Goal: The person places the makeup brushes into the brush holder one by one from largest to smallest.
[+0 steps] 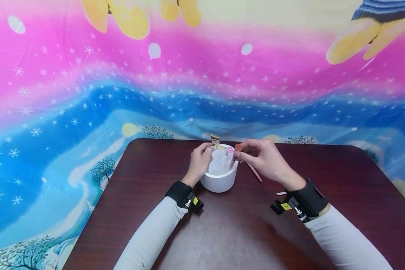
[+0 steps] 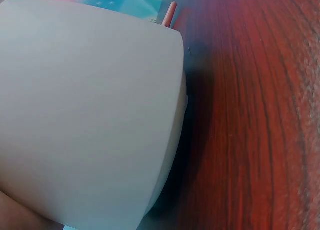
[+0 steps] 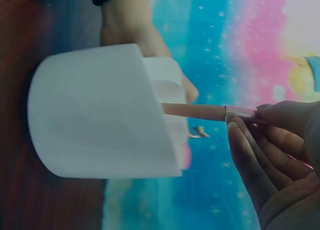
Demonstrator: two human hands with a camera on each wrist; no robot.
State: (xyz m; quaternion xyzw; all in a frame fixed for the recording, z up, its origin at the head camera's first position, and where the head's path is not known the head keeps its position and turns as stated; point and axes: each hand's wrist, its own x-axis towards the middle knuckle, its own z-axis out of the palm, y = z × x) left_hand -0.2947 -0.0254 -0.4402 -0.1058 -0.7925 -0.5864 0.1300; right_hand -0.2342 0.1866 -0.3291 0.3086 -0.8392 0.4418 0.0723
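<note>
A white round organizer [image 1: 218, 182] with inner compartments stands upright on the table. My left hand [image 1: 199, 162] grips its left side near the rim; the right wrist view shows that hand behind the organizer. Between thumb and fingers, my right hand [image 1: 268, 159] pinches a slim pink pen-like stick [image 3: 195, 111] with a thin dark ring. The stick's lower end is inside the organizer's rim and hidden by its wall. A brown-and-gold packet [image 1: 215, 140] pokes up at the back of the organizer, and something pink [image 1: 230, 150] shows inside it. The organizer's wall [image 2: 90, 105] fills much of the left wrist view.
Another slim pink stick [image 1: 254, 172] lies on the dark wood table [image 1: 243, 232], right of the organizer. A small white piece [image 1: 281, 193] lies partly hidden by the right wrist strap. Behind the table's far edge hangs a printed snowflake cloth [image 1: 202, 86].
</note>
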